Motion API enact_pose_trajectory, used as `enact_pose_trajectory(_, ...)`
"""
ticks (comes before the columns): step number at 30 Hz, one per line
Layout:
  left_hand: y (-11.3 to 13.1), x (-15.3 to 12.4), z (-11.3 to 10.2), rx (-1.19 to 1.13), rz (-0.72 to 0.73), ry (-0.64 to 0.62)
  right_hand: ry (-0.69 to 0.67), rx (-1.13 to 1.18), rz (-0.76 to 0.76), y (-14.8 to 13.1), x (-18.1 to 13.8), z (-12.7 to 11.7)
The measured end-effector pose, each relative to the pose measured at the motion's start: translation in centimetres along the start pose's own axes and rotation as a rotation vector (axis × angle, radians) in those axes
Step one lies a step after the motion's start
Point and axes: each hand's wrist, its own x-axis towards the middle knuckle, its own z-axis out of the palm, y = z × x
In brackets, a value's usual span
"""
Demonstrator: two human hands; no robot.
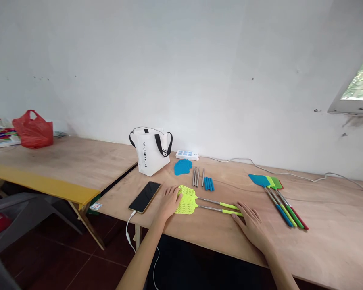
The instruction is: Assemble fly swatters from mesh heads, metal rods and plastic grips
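Note:
Two yellow-green fly swatters [186, 207] lie side by side on the wooden table, their metal rods and handles [229, 206] pointing right. My left hand [170, 200] rests flat at the left edge of the swatter heads, fingers stretched out. At the other end, my right hand [248, 217] lies with its fingers spread, touching the handle ends. Behind the swatters are a stack of blue swatter heads [183, 166], several metal rods [196, 176] and several blue handle tubes [209, 184]. A phone [145, 197] lies left of my left hand.
Several assembled swatters [286, 205] in blue, green, yellow-green and red lie fanned at the right. A white bag [151, 155] stands near the wall beside a power strip [186, 155]. A cable [128, 235] hangs off the front edge. A red plastic bag [34, 131] sits on another table.

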Motion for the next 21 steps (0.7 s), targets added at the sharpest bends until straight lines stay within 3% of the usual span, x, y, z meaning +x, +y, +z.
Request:
enact_pose_trajectory(7,0.6,0.1,-0.5,-0.08,-0.022,-0.004,0.009,-0.024,-0.08,-1.0,-0.1,-0.5)
enact_pose_trajectory(13,1.2,0.1,-1.2,-0.155,-0.023,-0.002,0.091,-0.034,-0.171,-5.5,-0.4,-0.4)
enact_pose_trajectory(16,1.5,0.1,-1.4,-0.223,0.007,-0.025,0.069,0.009,-0.237,-7.6,-0.3,-0.7)
enact_pose_trajectory(21,1.9,0.1,-1.6,-0.362,0.043,-0.087,0.028,0.083,-0.32,-8.9,-0.1,-1.3)
